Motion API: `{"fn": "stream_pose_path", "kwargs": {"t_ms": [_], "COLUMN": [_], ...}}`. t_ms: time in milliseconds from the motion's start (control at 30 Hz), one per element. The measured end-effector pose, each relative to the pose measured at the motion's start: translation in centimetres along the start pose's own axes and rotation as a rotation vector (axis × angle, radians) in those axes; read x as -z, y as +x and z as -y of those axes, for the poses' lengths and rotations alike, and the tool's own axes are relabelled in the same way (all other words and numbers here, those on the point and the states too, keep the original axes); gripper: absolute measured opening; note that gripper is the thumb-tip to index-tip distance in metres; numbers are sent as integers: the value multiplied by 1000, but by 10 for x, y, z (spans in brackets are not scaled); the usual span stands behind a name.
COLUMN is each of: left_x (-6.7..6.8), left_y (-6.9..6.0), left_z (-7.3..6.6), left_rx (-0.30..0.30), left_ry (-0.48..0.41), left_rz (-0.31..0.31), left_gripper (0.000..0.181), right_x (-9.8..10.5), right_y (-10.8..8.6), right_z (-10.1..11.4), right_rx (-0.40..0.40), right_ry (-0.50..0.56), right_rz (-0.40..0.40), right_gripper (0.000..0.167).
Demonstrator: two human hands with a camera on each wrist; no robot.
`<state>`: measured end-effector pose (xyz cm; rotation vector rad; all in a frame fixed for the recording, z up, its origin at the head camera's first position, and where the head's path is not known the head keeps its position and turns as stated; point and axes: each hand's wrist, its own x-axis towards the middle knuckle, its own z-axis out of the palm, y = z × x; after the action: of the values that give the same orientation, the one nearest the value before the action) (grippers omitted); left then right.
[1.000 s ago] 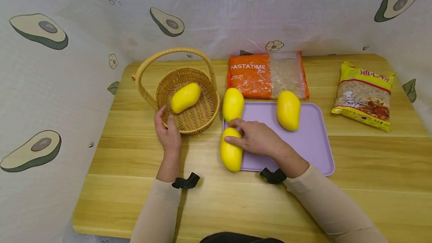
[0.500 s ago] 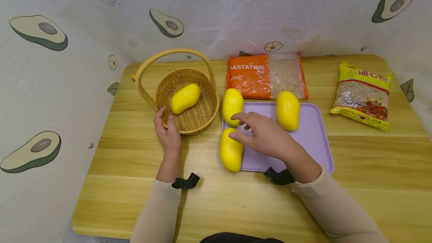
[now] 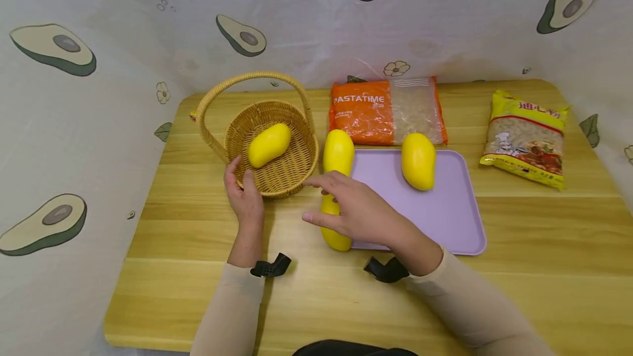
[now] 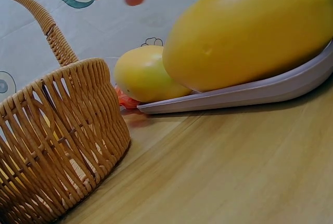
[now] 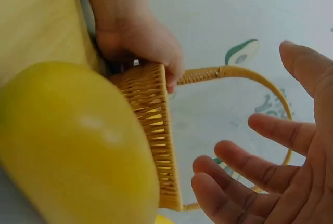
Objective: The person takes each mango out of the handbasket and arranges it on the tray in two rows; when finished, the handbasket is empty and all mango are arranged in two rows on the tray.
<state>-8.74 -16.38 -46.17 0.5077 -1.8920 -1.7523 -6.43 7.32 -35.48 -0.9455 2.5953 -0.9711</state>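
Observation:
My left hand (image 3: 247,202) grips the near-left rim of the wicker basket (image 3: 317,150), its thumb lying at the front. Inside the basket rests a yellow mango (image 3: 270,145). My right hand (image 3: 363,207) hovers palm down over the tray's left side, fingers spread and holding nothing. Partly hidden beneath it is a near mango (image 3: 336,240), on the left edge of the lilac tray (image 3: 445,210). A second mango (image 3: 338,150) lies just behind, and a third (image 3: 418,161) sits at the tray's far side. The right wrist view shows that palm (image 5: 322,146) facing the basket's side.
An orange pasta bag (image 3: 363,114) lies behind the tray, close to the avocado-print cloth (image 3: 296,4). A yellow macaroni bag (image 3: 526,139) lies at the far right of the wooden table (image 3: 168,290). The basket's tall handle (image 3: 257,76) arches up at the back.
My right hand has lifted off the near mango, spread its fingers and moved left towards the basket. My left hand, the basket and the mangoes have stayed in place.

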Motion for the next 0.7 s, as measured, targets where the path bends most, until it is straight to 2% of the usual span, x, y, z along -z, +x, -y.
{"fn": "stream_pose_path", "kwargs": {"t_ms": [200,367,700], "left_x": [2,2,1], "left_y": [0,0,1], "left_z": [0,-1,-3], "left_rx": [4,12,16], "left_ry": [12,19,20], "left_rz": [4,8,3], "left_gripper": [42,42,42], "right_x": [5,14,17], "right_y": [23,53,117], "right_z": [12,21,28], "right_rx": [-10,5,-33], "right_ry": [79,40,-21], "right_rz": [-65,-81,-7], "right_gripper": [64,66,73]}}
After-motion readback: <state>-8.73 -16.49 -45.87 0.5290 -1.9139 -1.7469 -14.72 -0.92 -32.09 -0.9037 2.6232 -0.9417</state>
